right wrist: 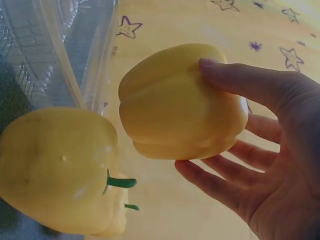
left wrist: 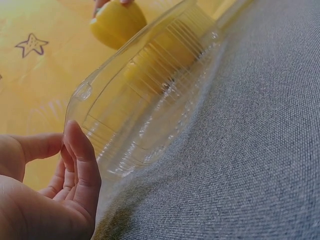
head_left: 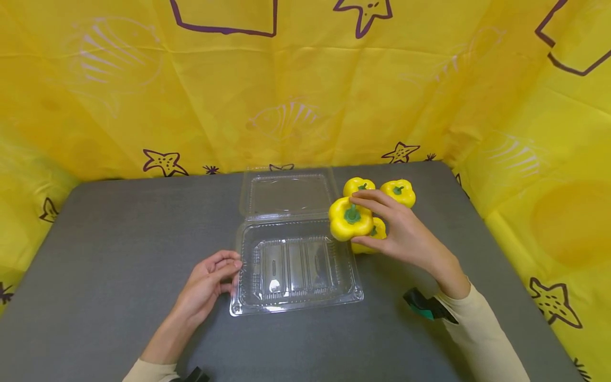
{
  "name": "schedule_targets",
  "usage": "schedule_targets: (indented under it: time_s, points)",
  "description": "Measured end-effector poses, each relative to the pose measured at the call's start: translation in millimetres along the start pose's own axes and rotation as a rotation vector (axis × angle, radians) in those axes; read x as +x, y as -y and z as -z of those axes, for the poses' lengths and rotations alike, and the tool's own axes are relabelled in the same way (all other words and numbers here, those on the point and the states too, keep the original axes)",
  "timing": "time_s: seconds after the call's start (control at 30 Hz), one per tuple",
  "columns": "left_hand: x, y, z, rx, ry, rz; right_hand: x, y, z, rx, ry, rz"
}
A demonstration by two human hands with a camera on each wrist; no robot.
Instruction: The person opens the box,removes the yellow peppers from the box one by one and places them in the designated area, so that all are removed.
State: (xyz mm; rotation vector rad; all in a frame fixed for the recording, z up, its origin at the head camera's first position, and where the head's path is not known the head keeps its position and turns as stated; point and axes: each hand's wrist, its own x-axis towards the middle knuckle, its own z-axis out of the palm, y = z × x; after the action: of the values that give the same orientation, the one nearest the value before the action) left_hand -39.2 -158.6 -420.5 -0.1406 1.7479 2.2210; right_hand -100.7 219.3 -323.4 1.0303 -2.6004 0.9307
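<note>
My right hand (head_left: 398, 225) holds a yellow bell pepper (head_left: 345, 225) between thumb and fingers, its green stem facing the head camera. In the right wrist view the held pepper (right wrist: 180, 102) is raised, with another pepper (right wrist: 55, 165) lower beside it. My left hand (head_left: 207, 284) pinches the left rim of a clear plastic clamshell container (head_left: 298, 270), whose lid (head_left: 291, 193) lies folded back behind it. Through the left wrist view, thumb and fingers of the left hand (left wrist: 75, 175) meet at the container's edge (left wrist: 85, 90). Nothing lies inside the tray part.
Behind the right hand stand two more yellow peppers, a left one (head_left: 355, 184) and a right one (head_left: 403, 193); a third (head_left: 366, 245) sits close to the container's right side. A grey table (head_left: 129, 254) lies beneath, with a yellow patterned cloth (head_left: 215, 106) around it.
</note>
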Motion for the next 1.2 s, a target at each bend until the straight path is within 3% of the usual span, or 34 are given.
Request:
schedule_targets:
  time_s: [0.4, 0.77, 1.2]
  points:
    - [-0.9, 1.3, -1.1, 0.006, -0.015, -0.002, -6.8, -5, 11, -0.020, -0.008, -0.022]
    - [0.9, 0.7, -4.1, 0.027, -0.059, 0.011, -14.0, -11, 28, 0.006, -0.075, -0.024]
    - [0.0, 0.3, -2.1, -0.011, -0.029, 0.011, -22.2, -14, 34, 0.038, -0.083, -0.072]
